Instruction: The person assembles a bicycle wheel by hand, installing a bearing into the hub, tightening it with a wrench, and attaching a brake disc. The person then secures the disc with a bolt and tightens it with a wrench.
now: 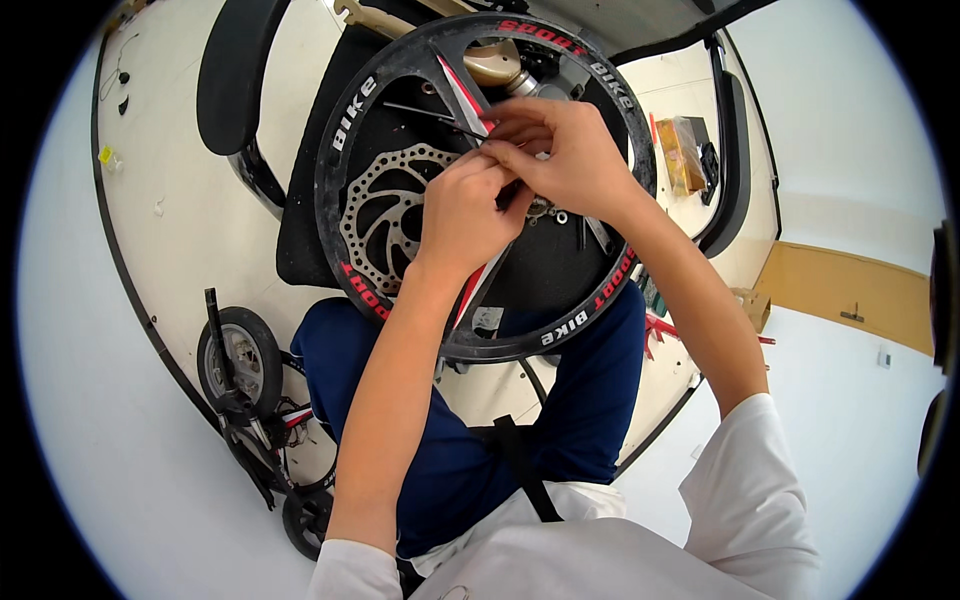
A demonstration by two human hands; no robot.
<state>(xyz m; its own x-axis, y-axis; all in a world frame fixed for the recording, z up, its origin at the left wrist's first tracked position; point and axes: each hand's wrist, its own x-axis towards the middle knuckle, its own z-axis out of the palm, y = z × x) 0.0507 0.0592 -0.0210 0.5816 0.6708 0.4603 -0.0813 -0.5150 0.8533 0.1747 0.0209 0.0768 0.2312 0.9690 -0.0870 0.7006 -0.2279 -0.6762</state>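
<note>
A black bicycle wheel (331,165) with red and white lettering and broad red-white spokes lies across the chair seat and my thighs. Over its hub, both hands meet. My right hand (572,158) pinches a thin dark rod (460,131) that points left. Just below it, my left hand (465,215) is closed with fingertips at the hub; whatever it grips is hidden. A silver brake disc (364,197) shows through the wheel left of my left hand. Small metal parts (561,217) lie on the seat beneath my right wrist, and the hub itself is mostly covered.
The black chair (305,235) has armrests at left (235,75) and right (735,165). A gold-coloured part (492,63) sits at the far side of the seat. A small bicycle (240,400) stands at lower left. An orange-brown box (680,155) is on the floor beyond the right armrest.
</note>
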